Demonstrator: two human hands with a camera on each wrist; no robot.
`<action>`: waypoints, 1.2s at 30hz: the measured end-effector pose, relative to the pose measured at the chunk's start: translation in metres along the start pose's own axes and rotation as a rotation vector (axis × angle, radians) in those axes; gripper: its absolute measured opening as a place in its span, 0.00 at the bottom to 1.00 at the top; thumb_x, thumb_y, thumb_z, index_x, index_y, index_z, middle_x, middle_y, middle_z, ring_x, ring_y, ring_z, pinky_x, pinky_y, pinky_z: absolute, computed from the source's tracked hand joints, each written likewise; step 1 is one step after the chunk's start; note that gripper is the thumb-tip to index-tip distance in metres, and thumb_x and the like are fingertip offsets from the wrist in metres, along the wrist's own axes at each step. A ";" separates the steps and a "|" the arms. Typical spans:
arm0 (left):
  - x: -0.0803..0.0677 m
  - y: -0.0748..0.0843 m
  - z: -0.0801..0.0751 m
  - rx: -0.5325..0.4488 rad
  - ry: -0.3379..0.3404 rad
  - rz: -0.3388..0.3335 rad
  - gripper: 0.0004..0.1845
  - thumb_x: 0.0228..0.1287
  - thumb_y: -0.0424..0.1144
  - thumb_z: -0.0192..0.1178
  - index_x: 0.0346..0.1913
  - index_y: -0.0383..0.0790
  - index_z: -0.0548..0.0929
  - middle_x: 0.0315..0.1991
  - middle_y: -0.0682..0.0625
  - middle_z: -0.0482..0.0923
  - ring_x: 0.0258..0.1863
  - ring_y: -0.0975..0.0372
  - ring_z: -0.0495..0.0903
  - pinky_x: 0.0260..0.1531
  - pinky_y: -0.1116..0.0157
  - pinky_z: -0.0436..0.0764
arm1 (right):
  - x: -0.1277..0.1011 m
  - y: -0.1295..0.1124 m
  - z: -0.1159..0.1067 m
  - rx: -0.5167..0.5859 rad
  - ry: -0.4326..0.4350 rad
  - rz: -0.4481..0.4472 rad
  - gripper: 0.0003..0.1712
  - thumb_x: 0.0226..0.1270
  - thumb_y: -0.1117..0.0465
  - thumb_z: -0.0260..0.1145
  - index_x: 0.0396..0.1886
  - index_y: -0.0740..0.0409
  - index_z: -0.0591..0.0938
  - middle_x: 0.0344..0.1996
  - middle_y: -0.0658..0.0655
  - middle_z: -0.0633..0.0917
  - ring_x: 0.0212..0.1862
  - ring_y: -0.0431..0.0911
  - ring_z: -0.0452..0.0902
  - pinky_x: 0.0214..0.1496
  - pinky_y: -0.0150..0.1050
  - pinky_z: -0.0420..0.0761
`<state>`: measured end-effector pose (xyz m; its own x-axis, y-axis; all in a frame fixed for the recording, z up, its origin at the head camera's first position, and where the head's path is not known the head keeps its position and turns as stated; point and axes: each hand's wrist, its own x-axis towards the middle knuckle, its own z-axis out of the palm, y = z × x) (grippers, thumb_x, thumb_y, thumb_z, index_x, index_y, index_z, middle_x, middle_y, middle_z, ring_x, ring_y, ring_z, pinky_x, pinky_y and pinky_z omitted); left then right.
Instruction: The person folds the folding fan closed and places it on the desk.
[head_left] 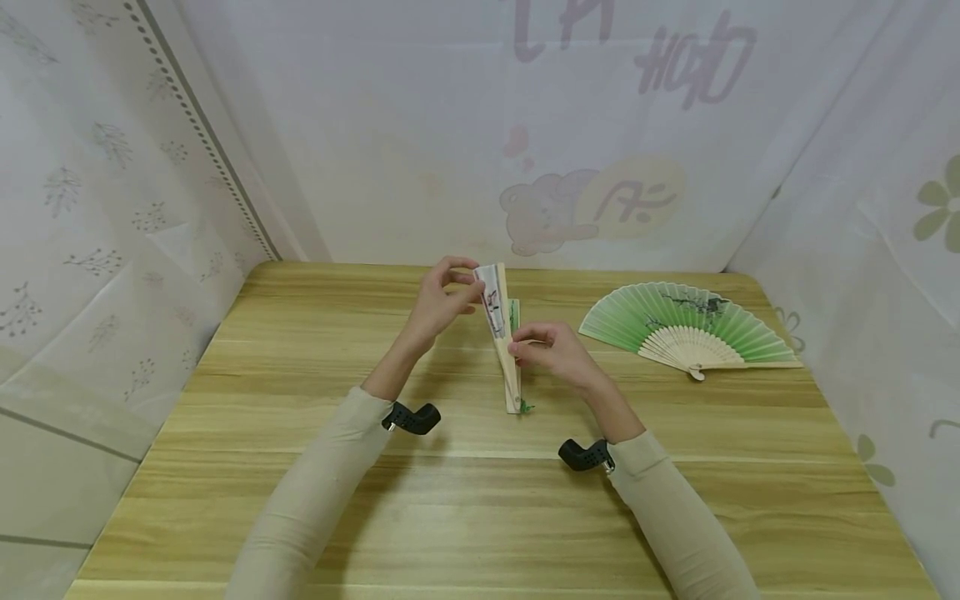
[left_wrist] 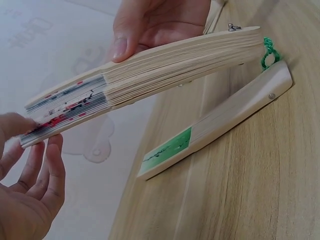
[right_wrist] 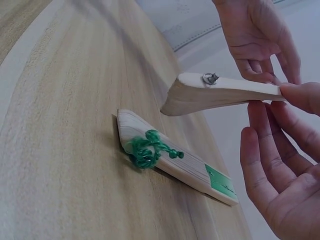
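Item: closed white fan (head_left: 501, 333), frame centre, held above table (head_left: 300, 500). L hand (head_left: 442, 296) pinches paper end; R hand (head_left: 551, 350) grips ribs mid-length. Likely light, stiff slats, paper fragile; hold by outer guards nr rivet.

Light wood-grain bench (head_left: 300, 467). On it: closed bamboo folding fan with green paper and green cord (left_wrist: 220, 125); spread green paper fan with bamboo ribs (head_left: 686, 329), well apart to the right.
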<state>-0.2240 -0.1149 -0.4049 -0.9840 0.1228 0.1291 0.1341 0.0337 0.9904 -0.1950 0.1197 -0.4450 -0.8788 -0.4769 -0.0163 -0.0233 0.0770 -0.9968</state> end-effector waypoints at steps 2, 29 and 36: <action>0.000 0.000 0.000 0.002 0.008 -0.005 0.17 0.71 0.31 0.64 0.59 0.37 0.77 0.45 0.39 0.78 0.35 0.51 0.87 0.35 0.59 0.87 | 0.000 0.000 0.000 0.000 0.002 -0.002 0.12 0.70 0.67 0.70 0.47 0.72 0.84 0.42 0.62 0.84 0.39 0.57 0.83 0.48 0.52 0.84; 0.003 -0.002 0.003 0.011 0.045 -0.006 0.20 0.68 0.26 0.64 0.61 0.28 0.74 0.46 0.34 0.76 0.28 0.60 0.85 0.28 0.67 0.84 | 0.001 -0.004 0.002 -0.043 -0.001 0.009 0.11 0.69 0.68 0.70 0.47 0.72 0.85 0.46 0.62 0.84 0.41 0.52 0.84 0.50 0.59 0.82; 0.003 -0.002 0.004 0.021 0.053 0.002 0.18 0.68 0.27 0.65 0.58 0.30 0.76 0.44 0.36 0.76 0.28 0.58 0.85 0.29 0.67 0.84 | 0.001 -0.005 0.002 -0.033 -0.019 -0.004 0.11 0.70 0.68 0.70 0.47 0.72 0.85 0.46 0.62 0.84 0.41 0.53 0.84 0.49 0.61 0.82</action>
<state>-0.2264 -0.1111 -0.4065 -0.9885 0.0700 0.1338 0.1377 0.0548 0.9890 -0.1950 0.1175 -0.4403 -0.8696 -0.4936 -0.0142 -0.0425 0.1034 -0.9937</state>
